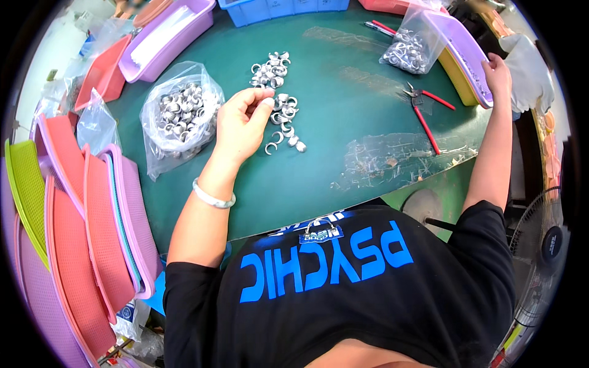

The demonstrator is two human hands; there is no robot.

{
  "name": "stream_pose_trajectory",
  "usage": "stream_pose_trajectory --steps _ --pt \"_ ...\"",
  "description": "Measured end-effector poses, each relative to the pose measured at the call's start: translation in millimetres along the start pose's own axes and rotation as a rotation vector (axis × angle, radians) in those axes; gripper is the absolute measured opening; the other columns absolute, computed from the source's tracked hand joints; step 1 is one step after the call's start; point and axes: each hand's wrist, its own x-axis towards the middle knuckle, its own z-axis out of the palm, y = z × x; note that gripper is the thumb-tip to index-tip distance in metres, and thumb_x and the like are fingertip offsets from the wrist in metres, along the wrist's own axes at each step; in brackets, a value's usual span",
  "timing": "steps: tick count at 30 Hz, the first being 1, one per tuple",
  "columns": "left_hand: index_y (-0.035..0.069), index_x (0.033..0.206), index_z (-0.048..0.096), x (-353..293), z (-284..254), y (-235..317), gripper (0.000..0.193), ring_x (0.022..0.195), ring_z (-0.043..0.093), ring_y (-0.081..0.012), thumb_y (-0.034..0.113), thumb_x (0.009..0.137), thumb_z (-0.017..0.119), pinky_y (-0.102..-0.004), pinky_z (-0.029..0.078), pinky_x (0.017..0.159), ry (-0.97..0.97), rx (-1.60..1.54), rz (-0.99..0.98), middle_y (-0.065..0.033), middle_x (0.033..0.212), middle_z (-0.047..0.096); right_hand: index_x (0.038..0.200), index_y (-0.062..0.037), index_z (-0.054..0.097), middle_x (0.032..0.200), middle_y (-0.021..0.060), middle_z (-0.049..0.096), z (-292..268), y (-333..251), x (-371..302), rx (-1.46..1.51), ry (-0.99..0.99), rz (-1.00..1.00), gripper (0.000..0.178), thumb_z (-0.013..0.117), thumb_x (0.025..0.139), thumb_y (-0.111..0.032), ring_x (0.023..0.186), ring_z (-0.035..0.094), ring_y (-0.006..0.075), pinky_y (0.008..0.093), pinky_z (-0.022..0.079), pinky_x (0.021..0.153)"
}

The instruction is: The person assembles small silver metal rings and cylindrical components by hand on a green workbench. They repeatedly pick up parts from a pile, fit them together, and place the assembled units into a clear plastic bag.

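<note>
My left hand, with a pale bangle on its wrist, is above the left part of the green table. Its thumb and forefinger are pressed together; whatever they hold is hidden. Beside its fingertips lie loose silver open rings in an upper cluster and a lower cluster. Left of this hand, a clear plastic bag holds many similar rings. My right hand reaches far right over the edge of a purple basket with small silver pieces inside. Its bent fingers look slightly apart, seemingly with nothing between them.
Red-handled pliers lie on the table. Behind them stands another bag of rings. A blue bin, a purple basket and a red tray line the back. Stacked colored baskets crowd the left; a fan stands right.
</note>
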Motion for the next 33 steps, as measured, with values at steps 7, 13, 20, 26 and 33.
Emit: stream_pose_trajectory --steps 7,13,20,26,33 --pt "0.0 0.092 0.062 0.8 0.0 4.2 0.015 0.066 0.052 -0.0058 0.006 0.08 0.056 -0.0205 0.044 0.061 0.014 0.05 -0.006 -0.0017 0.077 0.058 0.102 -0.0037 0.06 0.087 0.0094 0.063 -25.5 -118.9 -53.6 0.517 0.061 -0.233 0.026 0.058 0.081 -0.018 0.078 0.059 0.016 0.0255 0.046 0.072" --pt "0.0 0.092 0.062 -1.4 -4.1 1.8 0.015 0.065 0.05 -0.0049 0.007 0.081 0.056 -0.0199 0.042 0.059 0.025 0.092 -0.014 -0.0004 0.074 0.058 0.087 -0.0022 0.06 0.081 0.0119 0.06 -14.7 -277.7 -127.8 0.84 -0.379 -0.827 0.015 0.059 0.074 -0.011 0.076 0.058 0.0278 0.0347 0.047 0.067" --pt "0.0 0.09 0.061 2.4 -3.7 -2.6 0.014 0.063 0.052 -0.0062 0.008 0.079 0.057 -0.0212 0.044 0.058 0.034 0.07 0.032 -0.0031 0.073 0.059 0.085 -0.0023 0.06 0.077 0.0125 0.059 13.2 -336.8 -158.5 0.895 -0.705 -0.888 0.014 0.061 0.074 -0.01 0.069 0.057 0.0273 0.0341 0.046 0.063" --pt "-0.001 0.094 0.061 -1.2 -2.4 5.7 0.017 0.067 0.051 -0.0053 0.012 0.082 0.058 -0.0203 0.042 0.061 -0.02 0.017 -0.059 -0.0008 0.075 0.059 0.08 -0.0019 0.06 0.078 0.0106 0.06 9.6 -333.2 -167.9 1.165 -0.597 -0.763 0.007 0.061 0.074 -0.005 0.07 0.058 0.0242 0.0308 0.047 0.062" --pt "-0.003 0.091 0.061 -5.5 2.6 12.8 0.022 0.07 0.053 -0.0056 0.015 0.078 0.066 -0.0198 0.043 0.061 -0.005 -0.28 -0.085 -0.0024 0.078 0.061 0.08 -0.0009 0.058 0.081 0.0079 0.059 -5.4 -336.7 -176.4 1.369 -0.412 -0.788 0.012 0.063 0.07 0.004 0.076 0.059 0.0179 0.0263 0.047 0.066"
